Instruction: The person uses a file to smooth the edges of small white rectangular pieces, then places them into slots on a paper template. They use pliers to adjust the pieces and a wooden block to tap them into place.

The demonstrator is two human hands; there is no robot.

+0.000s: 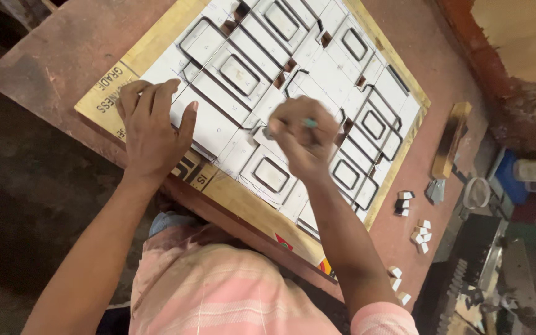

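Note:
A plywood board (156,38) lies on a reddish worktable (63,49). White paper covers it, with metal strips (373,102) set upright into it as rectangular outlines. My left hand (153,127) rests flat on the board's near left corner, fingers spread, holding nothing. My right hand (302,136) hovers over the middle of the board, blurred, fingers closed on a small teal-tipped tool (309,123).
Small white and dark blocks (420,234) lie scattered on the table to the right of the board. A wooden-handled tool (449,139) lies beside them. Tools and containers (497,248) crowd the far right. A plywood sheet (516,31) leans at the top right.

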